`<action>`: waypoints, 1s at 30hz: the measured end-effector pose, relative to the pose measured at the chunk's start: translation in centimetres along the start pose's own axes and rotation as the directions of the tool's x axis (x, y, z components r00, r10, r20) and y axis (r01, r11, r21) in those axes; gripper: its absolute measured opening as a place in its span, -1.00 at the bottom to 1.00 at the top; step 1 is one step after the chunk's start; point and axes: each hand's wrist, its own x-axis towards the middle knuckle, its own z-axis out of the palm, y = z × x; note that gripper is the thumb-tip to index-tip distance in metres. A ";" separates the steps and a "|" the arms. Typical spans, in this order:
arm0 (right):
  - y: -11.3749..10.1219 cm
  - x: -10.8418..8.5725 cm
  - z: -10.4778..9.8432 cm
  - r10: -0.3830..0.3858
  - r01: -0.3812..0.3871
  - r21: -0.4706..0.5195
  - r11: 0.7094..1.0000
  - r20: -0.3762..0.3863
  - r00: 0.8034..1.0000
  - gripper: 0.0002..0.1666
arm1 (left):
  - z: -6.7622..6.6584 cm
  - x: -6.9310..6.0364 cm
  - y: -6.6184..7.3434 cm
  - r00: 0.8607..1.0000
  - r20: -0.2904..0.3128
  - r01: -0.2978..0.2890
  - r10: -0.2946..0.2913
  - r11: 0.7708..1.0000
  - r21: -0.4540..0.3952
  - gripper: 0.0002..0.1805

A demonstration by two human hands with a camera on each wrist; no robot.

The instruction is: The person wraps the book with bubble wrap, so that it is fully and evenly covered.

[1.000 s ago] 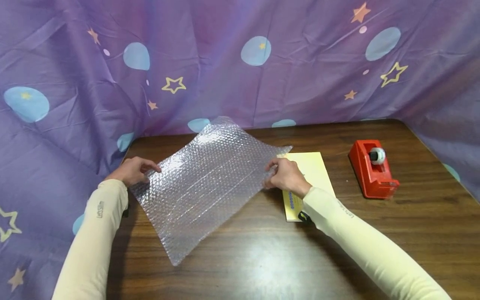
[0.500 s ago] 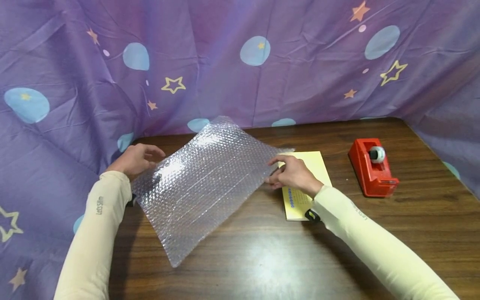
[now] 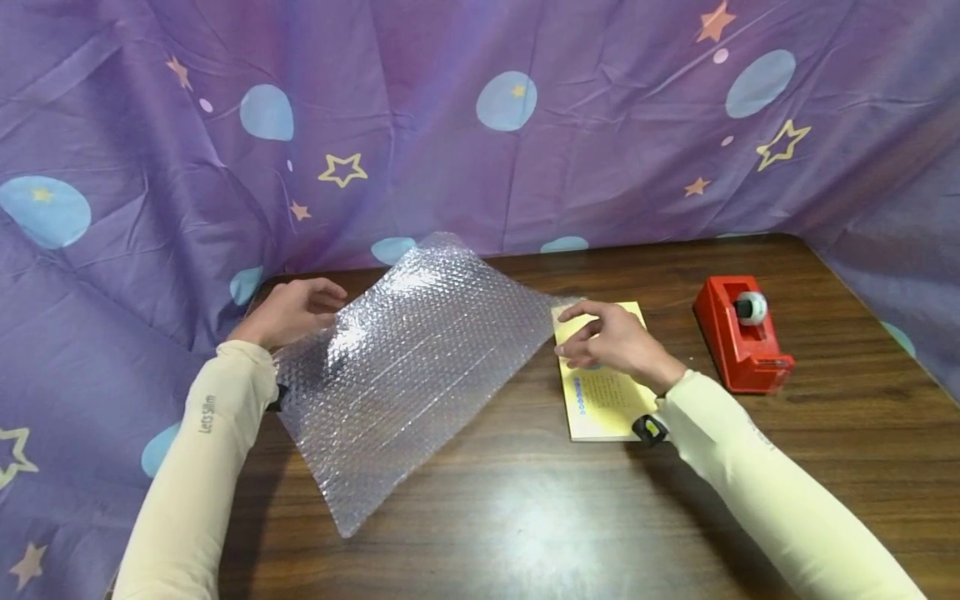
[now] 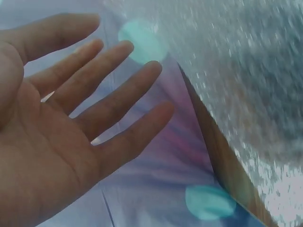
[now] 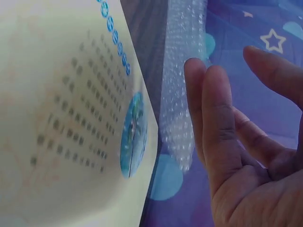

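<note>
Bubble wrap (image 3: 431, 375) between hands (image 3: 295, 312) (image 3: 617, 337), tape dispenser (image 3: 748, 358) in head view only

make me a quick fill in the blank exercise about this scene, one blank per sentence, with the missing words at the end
1. In the head view, most of the bubble wrap sheet is on the ____ side of the book.
2. The tape dispenser has a ____ body.
3. The hanging cloth is printed with orange and yellow five-pointed ____.

Missing words: left; red; stars
</note>
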 end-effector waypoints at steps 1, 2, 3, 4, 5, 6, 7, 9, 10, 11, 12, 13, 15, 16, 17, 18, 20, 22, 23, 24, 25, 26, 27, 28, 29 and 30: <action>0.0 -0.1 -0.2 -0.006 0.006 0.001 1.000 0.003 1.000 -0.34 | 0.2 0.1 0.2 1.000 -0.002 -0.004 0.004 1.000 -0.016 -0.62; 0.1 -0.2 -0.4 -0.007 0.007 0.012 1.000 0.007 1.000 -0.35 | 0.3 0.1 0.5 1.000 -0.004 -0.003 0.003 0.999 -0.034 -0.63; 0.1 -0.3 -0.6 -0.008 0.008 0.015 1.000 0.009 1.000 -0.35 | 0.5 0.2 0.8 1.000 -0.004 -0.003 0.003 0.998 -0.055 -0.63; 0.1 -0.4 -0.7 -0.007 0.007 0.019 1.000 0.009 1.000 -0.35 | 0.7 0.2 1.1 1.000 0.001 0.002 -0.002 0.997 -0.083 -0.63; 0.1 -0.5 -0.9 -0.009 0.008 0.016 1.000 0.006 1.000 -0.36 | 0.8 0.3 1.5 1.000 0.014 0.010 -0.008 0.992 -0.122 -0.62; 0.1 -0.6 -1.0 -0.009 0.009 0.014 1.000 0.002 1.000 -0.36 | 1.0 0.3 1.8 0.999 0.029 0.019 -0.015 0.986 -0.165 -0.61; 0.1 -0.7 -1.2 -0.012 0.012 0.010 1.000 -0.002 1.000 -0.36 | 1.2 0.4 2.2 0.999 0.046 0.033 -0.024 0.976 -0.213 -0.60; 0.1 -0.9 -1.4 -0.020 0.020 -0.009 1.000 -0.010 1.000 -0.37 | 1.4 0.5 2.9 0.996 0.085 0.063 -0.038 0.949 -0.309 -0.58; 0.1 -1.0 -1.5 -0.027 0.026 -0.027 0.999 -0.015 1.000 -0.37 | 1.5 0.5 3.3 0.994 0.104 0.075 -0.040 0.932 -0.354 -0.56; 0.1 -1.2 -1.6 -0.034 0.033 -0.059 0.998 -0.024 0.999 -0.38 | 1.7 0.6 3.6 0.992 0.124 0.085 -0.039 0.915 -0.395 -0.56; 0.2 -1.3 -1.7 -0.044 0.040 -0.096 0.995 -0.034 0.998 -0.38 | 1.8 0.7 3.9 0.990 0.140 0.090 -0.033 0.901 -0.425 -0.56; 0.2 -1.4 -1.7 -0.056 0.050 -0.139 0.989 -0.043 0.997 -0.38 | 1.9 0.7 4.2 0.988 0.153 0.095 -0.028 0.888 -0.450 -0.56; 0.3 -1.5 -1.9 -0.082 0.065 -0.226 0.972 -0.066 0.994 -0.38 | 2.2 0.8 4.9 0.985 0.173 0.107 -0.022 0.857 -0.505 -0.56; 0.3 -1.6 -1.9 -0.098 0.074 -0.269 0.960 -0.078 0.992 -0.37 | 2.4 0.8 5.3 0.984 0.179 0.115 -0.022 0.840 -0.530 -0.56; 0.4 -1.7 -2.0 -0.116 0.084 -0.310 0.947 -0.087 0.989 -0.37 | 2.6 0.8 5.7 0.982 0.186 0.124 -0.024 0.823 -0.554 -0.56; 0.4 -1.8 -2.1 -0.138 0.099 -0.343 0.934 -0.090 0.986 -0.36 | 2.8 0.8 6.1 0.982 0.189 0.132 -0.026 0.805 -0.578 -0.56; 0.6 -1.9 -2.2 -0.182 0.133 -0.399 0.907 -0.086 0.980 -0.35 | 3.3 0.7 7.0 0.981 0.196 0.138 -0.016 0.766 -0.628 -0.55; 0.8 -2.1 -2.3 -0.224 0.173 -0.452 0.875 -0.061 0.973 -0.34 | 3.8 0.6 7.9 0.980 0.201 0.127 0.012 0.736 -0.665 -0.55; 0.9 -2.2 -2.3 -0.245 0.196 -0.476 0.857 -0.041 0.969 -0.33 | 4.1 0.5 8.3 0.978 0.205 0.119 0.033 0.719 -0.684 -0.55; 0.9 -2.3 -2.3 -0.264 0.221 -0.495 0.841 -0.018 0.964 -0.33 | 4.4 0.3 8.7 0.977 0.209 0.114 0.050 0.704 -0.701 -0.55; 1.0 -2.4 -2.4 -0.279 0.243 -0.510 0.825 0.005 0.960 -0.33 | 4.6 0.2 9.0 0.975 0.212 0.106 0.070 0.692 -0.714 -0.55; 1.1 -2.4 -2.4 -0.291 0.262 -0.523 0.811 0.029 0.956 -0.33 | 4.8 0.0 9.3 0.973 0.214 0.100 0.085 0.681 -0.726 -0.55; 1.1 -2.5 -2.4 -0.300 0.280 -0.530 0.800 0.050 0.953 -0.34 | 5.0 -0.2 9.7 0.971 0.215 0.094 0.100 0.670 -0.736 -0.55; 1.2 -2.6 -2.4 -0.311 0.294 -0.542 0.787 0.064 0.948 -0.34 | 5.2 -0.4 10.0 0.970 0.216 0.089 0.114 0.656 -0.749 -0.56; 1.3 -2.6 -2.5 -0.314 0.298 -0.553 0.778 0.069 0.947 -0.35 | 5.4 -0.6 10.3 0.967 0.220 0.091 0.126 0.639 -0.764 -0.56; 1.4 -2.7 -2.5 -0.316 0.298 -0.567 0.768 0.069 0.946 -0.36 | 5.7 -0.8 10.7 0.964 0.226 0.092 0.141 0.619 -0.780 -0.56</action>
